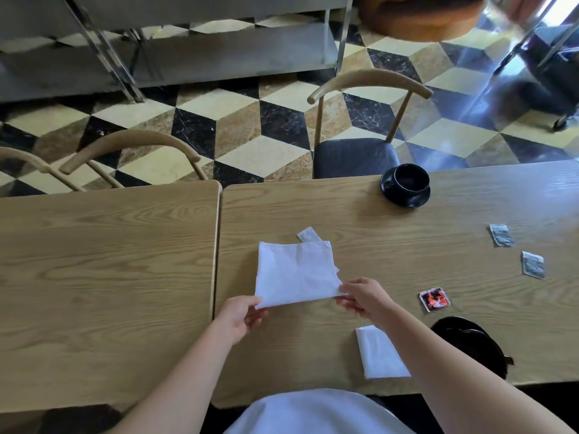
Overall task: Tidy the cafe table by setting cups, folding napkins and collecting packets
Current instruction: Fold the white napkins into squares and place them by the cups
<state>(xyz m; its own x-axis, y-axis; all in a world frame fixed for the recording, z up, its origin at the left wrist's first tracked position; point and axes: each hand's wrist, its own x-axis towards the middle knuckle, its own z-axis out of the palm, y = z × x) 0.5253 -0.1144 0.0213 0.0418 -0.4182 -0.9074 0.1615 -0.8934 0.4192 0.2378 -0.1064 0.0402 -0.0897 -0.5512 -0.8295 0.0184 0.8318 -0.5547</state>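
- Near the front edge of the right-hand tabletop (360,214), close to the seam with the left table (109,261): white napkin (296,272), folded, roughly square, its held edge running left to right and slightly raised, far edge lying toward the chairs.
- Left hand (239,317) pinches the napkin's near-left corner between thumb and fingers; napkin extends away and rightward from the grip.
- Right hand (363,297) pinches the near-right corner; napkin lies leftward and beyond.
- White packet (308,234) protrudes from under the napkin's far edge.
- Second folded napkin (380,352) lies flat near the front edge, partly under the right forearm.
- Black cup on saucer (405,184) at far edge.
- Red-black packet (434,299); two grey packets (501,234), (532,264) toward the right edge. Print unreadable.
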